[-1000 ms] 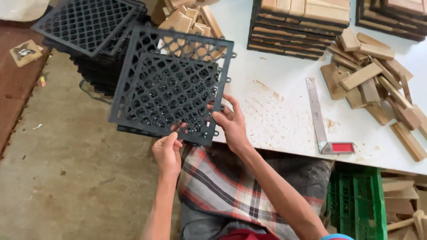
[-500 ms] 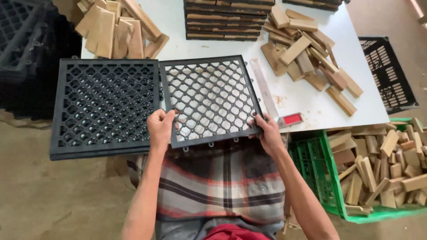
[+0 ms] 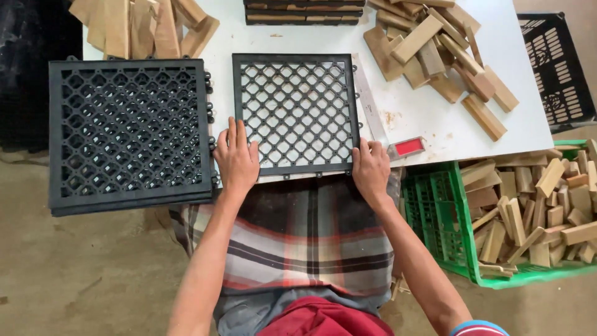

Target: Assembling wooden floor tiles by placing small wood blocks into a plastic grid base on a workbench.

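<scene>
A black plastic grid tile (image 3: pixel 296 112) lies flat on the white table (image 3: pixel 435 127) in front of me. My left hand (image 3: pixel 236 158) rests on its near left corner, fingers spread over the frame. At the near right corner my right hand (image 3: pixel 369 168) holds the tile's edge. A stack of the same black grid tiles (image 3: pixel 127 134) sits just left of it, overhanging the table edge.
Loose wooden slats (image 3: pixel 438 53) are piled at the table's far right, more wooden slats (image 3: pixel 146 25) at far left. A metal ruler with a red end (image 3: pixel 387 124) lies right of the tile. A green crate of wood blocks (image 3: pixel 528 211) stands at my right, a black crate (image 3: pixel 559 62) behind it.
The tile was held up in the air a second ago; it now lies flat on the table, slid a little farther onto it, both hands still at its near edge.
</scene>
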